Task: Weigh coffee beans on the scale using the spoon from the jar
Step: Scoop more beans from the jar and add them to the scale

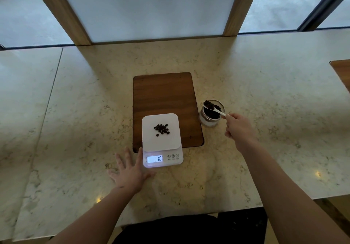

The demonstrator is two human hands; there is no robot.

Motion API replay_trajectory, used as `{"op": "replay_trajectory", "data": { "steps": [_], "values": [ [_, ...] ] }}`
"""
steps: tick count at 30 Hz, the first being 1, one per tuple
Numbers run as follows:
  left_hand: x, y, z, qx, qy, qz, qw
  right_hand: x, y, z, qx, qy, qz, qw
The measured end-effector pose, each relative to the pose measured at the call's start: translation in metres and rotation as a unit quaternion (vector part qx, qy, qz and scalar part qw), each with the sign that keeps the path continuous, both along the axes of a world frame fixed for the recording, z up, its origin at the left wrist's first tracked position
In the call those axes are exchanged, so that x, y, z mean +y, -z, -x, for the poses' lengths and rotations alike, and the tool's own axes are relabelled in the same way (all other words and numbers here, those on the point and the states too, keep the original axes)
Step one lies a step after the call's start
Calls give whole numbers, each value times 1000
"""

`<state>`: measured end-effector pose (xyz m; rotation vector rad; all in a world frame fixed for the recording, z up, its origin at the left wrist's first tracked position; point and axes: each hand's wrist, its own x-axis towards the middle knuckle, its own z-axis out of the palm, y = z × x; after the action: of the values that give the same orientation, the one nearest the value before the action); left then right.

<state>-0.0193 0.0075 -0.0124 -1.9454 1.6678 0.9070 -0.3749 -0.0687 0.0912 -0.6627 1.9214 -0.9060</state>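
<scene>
1. The right hand (234,127), right of centre in the frame, has its grip closed on the handle end of a small white spoon (215,109). The spoon's bowl is heaped with coffee beans (208,104) and sits over the mouth of the jar (211,115).
2. The left hand (130,169) lies open and flat on the counter (75,130), fingers spread, holding nothing, its thumb side just beside the scale (161,139) at lower centre.
3. Spill risk: the spoon is shallow and piled high, and the beans are round and hard. Any tilt or jerk on the way across to the scale would likely roll some off onto the wooden board (164,92) or the counter.
4. Reading risk: if the left hand nudges or leans on the scale, the lit display (155,158) could shift.
5. Tipping the spoon too fast could scatter beans past the plate's edge; a small pile (161,129) already lies near its middle.
6. Materials: the scale is smooth white plastic with rounded corners; the jar is clear glass, short and round; the board is dark grained wood; the counter is pale veined stone with a slight sheen.
</scene>
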Motion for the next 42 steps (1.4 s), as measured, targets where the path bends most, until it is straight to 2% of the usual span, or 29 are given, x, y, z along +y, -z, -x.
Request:
{"op": "replay_trajectory", "data": {
  "steps": [16, 22, 42],
  "values": [
    [1, 13, -5, 1, 2, 10, 1000, -4, 11, -60, -9, -76, -10, 997],
    [0, 13, -5, -10, 2, 7, 1000, -3, 24, -83, -41, -99, -20, 994],
    [1, 2, 0, -4, 1, 0, 1000, 8, 38, -127, -21, -171, -66, 983]
  ]
}}
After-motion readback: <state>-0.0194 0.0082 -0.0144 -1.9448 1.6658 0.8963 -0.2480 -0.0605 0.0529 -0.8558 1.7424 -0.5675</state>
